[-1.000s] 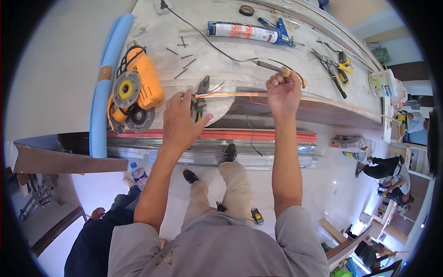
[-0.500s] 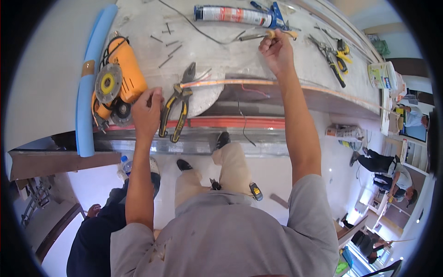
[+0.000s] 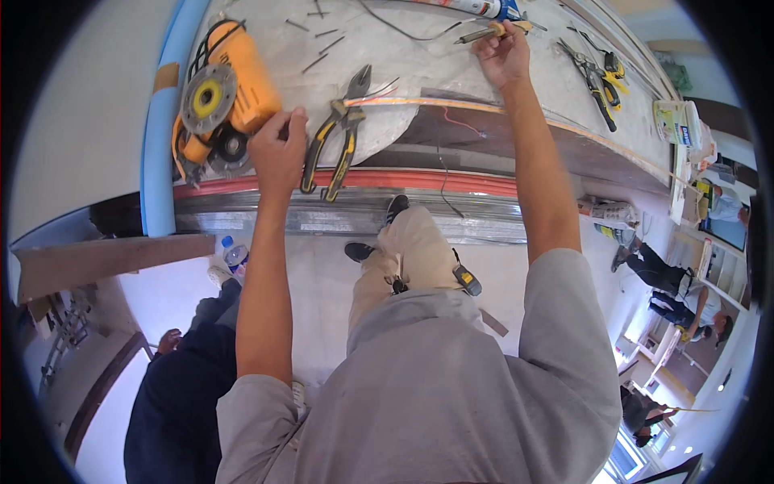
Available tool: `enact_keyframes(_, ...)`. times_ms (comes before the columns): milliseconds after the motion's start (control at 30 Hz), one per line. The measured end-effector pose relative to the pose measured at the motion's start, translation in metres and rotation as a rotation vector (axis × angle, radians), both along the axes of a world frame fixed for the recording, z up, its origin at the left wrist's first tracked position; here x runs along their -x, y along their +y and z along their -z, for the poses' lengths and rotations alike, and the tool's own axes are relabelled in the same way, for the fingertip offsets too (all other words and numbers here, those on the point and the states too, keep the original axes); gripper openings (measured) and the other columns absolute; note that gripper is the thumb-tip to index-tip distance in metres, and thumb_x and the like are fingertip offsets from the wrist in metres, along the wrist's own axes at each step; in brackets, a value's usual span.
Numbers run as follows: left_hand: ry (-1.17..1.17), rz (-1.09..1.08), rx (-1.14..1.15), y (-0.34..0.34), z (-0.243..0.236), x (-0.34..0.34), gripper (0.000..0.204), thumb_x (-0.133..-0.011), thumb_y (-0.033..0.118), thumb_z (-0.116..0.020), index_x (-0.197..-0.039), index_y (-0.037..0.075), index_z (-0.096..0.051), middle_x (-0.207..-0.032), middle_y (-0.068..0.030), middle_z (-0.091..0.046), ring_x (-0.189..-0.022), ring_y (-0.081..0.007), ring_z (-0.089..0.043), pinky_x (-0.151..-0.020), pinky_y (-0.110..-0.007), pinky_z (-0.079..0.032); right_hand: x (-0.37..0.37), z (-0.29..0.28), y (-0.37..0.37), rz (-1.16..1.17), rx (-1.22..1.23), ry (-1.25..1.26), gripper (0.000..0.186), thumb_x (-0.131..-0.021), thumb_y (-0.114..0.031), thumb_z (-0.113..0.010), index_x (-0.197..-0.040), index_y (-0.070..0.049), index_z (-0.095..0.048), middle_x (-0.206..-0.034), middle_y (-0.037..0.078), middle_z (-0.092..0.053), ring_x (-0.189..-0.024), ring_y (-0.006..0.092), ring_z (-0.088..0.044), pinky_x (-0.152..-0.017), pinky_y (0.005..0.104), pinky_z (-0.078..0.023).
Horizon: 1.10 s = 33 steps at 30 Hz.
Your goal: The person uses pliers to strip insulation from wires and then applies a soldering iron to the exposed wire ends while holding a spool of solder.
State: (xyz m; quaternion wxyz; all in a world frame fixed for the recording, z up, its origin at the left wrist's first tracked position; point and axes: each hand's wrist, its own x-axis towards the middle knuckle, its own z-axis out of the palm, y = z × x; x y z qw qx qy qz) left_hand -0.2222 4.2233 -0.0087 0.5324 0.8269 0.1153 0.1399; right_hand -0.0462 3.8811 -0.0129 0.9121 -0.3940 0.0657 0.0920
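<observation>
My right hand [image 3: 505, 58] is closed around the tan handle of a soldering iron [image 3: 480, 35], its metal tip pointing left above the worktop. Toward the left, my left hand [image 3: 278, 153] has its thumb and fingers pressed together; whatever they hold, if anything, is hidden. Just right of that hand lie pliers [image 3: 348, 129] with black and yellow handles. A thin LED strip [image 3: 435, 102] with an orange glow runs along the worktop edge, its loose wires ending at the pliers' jaws. Beyond my left hand is an orange angle grinder [image 3: 246, 77] with a disc.
Screws [image 3: 324, 50] lie scattered at the back. A caulking gun [image 3: 508, 10] sits behind my right hand, and more pliers [image 3: 597, 89] lie farther right. Blue foam [image 3: 159, 145] stands at the left. A person in dark clothes [image 3: 181, 395] is at lower left; others are far right.
The view has shifted, so the worktop and both hands sit higher and farther right in the picture. The soldering iron stays in my right hand, and my left hand stays closed beside the pliers.
</observation>
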Motion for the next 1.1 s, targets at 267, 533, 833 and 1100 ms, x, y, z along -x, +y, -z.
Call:
enact_keyframes(267, -0.056, -0.020, 0.052, -0.006, 0.002, 0.000, 0.027, -0.085, 0.022, -0.065, -0.074, -0.003, -0.065, -0.056, -0.0094, -0.059, -0.050, -0.0111, -0.052, -0.053, -0.029, -0.043, -0.004, -0.002, -0.012, -0.065, 0.081, -0.041, 0.027, -0.088, -0.029, -0.052, -0.070, -0.009, -0.053, -0.055, 0.002, -0.040, -0.053, 0.0170, -0.038, -0.060, 0.0319, -0.037)
enact_keyframes(533, -0.142, -0.055, -0.046, -0.006, 0.000, 0.003, 0.027, -0.082, 0.022, -0.063, -0.067, -0.001, -0.061, -0.059, -0.0163, -0.058, -0.053, -0.0307, -0.058, -0.054, -0.036, -0.046, -0.004, -0.004, -0.009, -0.086, 0.087, -0.047, 0.026, -0.086, -0.029, -0.053, -0.070, -0.008, -0.054, -0.054, 0.001, -0.040, -0.051, 0.0171, -0.038, -0.060, 0.0319, -0.037)
enact_keyframes(833, -0.188, -0.054, -0.071, -0.007, 0.003, 0.000, 0.027, -0.081, 0.022, -0.063, -0.065, 0.001, -0.062, -0.062, -0.0170, -0.060, -0.057, -0.0336, -0.061, -0.055, -0.038, -0.047, -0.007, -0.002, -0.013, -0.046, 0.079, -0.063, 0.026, -0.084, -0.029, -0.056, -0.069, -0.009, -0.053, -0.053, 0.001, -0.041, -0.052, 0.0167, -0.039, -0.057, 0.0324, -0.037)
enact_keyframes(1100, -0.241, -0.039, -0.089, -0.009, 0.006, -0.004, 0.027, -0.082, 0.021, -0.062, -0.064, 0.001, -0.060, -0.062, -0.0166, -0.060, -0.058, -0.0341, -0.061, -0.055, -0.038, -0.047, -0.010, -0.002, -0.017, 0.015, 0.085, -0.042, 0.026, -0.085, -0.030, -0.055, -0.067, -0.010, -0.053, -0.050, 0.001, -0.039, -0.048, 0.0169, -0.038, -0.058, 0.0331, -0.038)
